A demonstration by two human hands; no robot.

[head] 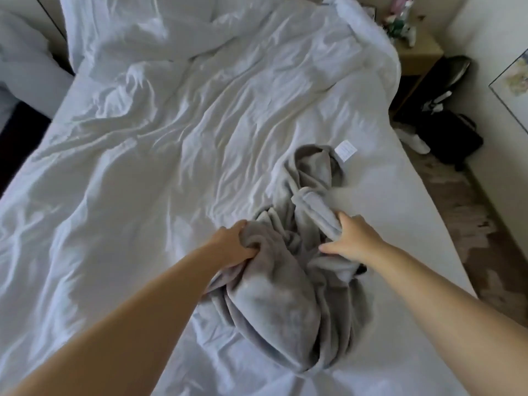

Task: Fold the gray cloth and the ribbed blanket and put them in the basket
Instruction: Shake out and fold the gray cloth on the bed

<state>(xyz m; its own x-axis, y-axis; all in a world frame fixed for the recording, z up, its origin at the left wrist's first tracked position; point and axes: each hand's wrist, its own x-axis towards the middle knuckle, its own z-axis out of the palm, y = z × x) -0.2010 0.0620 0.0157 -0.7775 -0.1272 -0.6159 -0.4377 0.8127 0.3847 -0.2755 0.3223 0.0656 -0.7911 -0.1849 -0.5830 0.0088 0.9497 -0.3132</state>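
**Gray cloth bunched on bed, held in both hands**

Surface: a wide bed covered by a white, heavily creased sheet [171, 138] fills most of the view. A white pillow [25, 67] lies at the far left corner. A light wooden nightstand [420, 52] with small items on top, too blurred to identify, stands beyond the bed's far right corner. A black bag [454, 138] sits on the patterned brown floor [457, 212] beside the bed.

Task item: the soft gray fleece cloth [274, 295] lies unfolded in a crumpled, twisted heap on the sheet, toward the near right part of the bed. One end trails away from the person, and a white rectangular label [345, 150] shows at that far end.

Left hand [231, 244]: bare forearm extended. Its fingers [243, 224] are curled tight into a bunch of the cloth at the heap's left side.

Right hand [354, 238]: its fingers [341, 217] are closed over a raised fold at the heap's right side, and the thumb points inward across the fabric.

The two hands are apart, with loose gray folds between them.
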